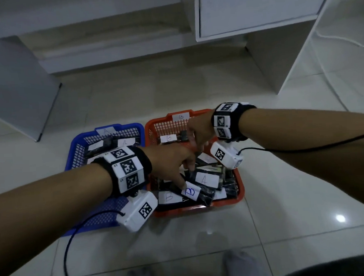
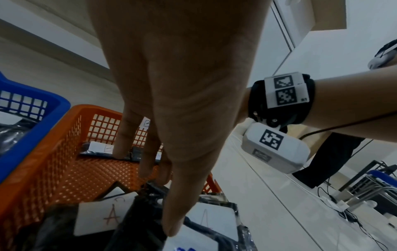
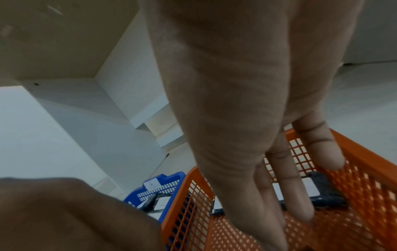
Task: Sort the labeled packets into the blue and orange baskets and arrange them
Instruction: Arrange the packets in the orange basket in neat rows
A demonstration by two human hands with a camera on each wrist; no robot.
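A blue basket [image 1: 75, 148] tagged A stands on the floor, with an orange basket [image 1: 239, 183] tagged B to its right. Dark packets with white labels fill the near half of the orange basket, among them an A packet [image 1: 205, 180] and a blue-inked B packet [image 1: 191, 192]. My left hand [image 1: 186, 177] reaches into that pile with straight fingers [image 2: 148, 171] touching dark packets, the thumb resting by the B label. My right hand [image 1: 195, 146] points down into the far half, fingers [image 3: 303, 212] straight and empty, in front of a B packet [image 1: 168, 138]. More packets [image 1: 125, 142] lie in the blue basket.
A white cabinet [image 1: 254, 9] stands behind the baskets and a grey panel [image 1: 13, 84] leans at the left. A white cable [image 1: 341, 42] runs over the tiles at the right. Black cables [image 1: 66, 251] hang from both wrist cameras. My feet [image 1: 238, 266] are near the bottom edge.
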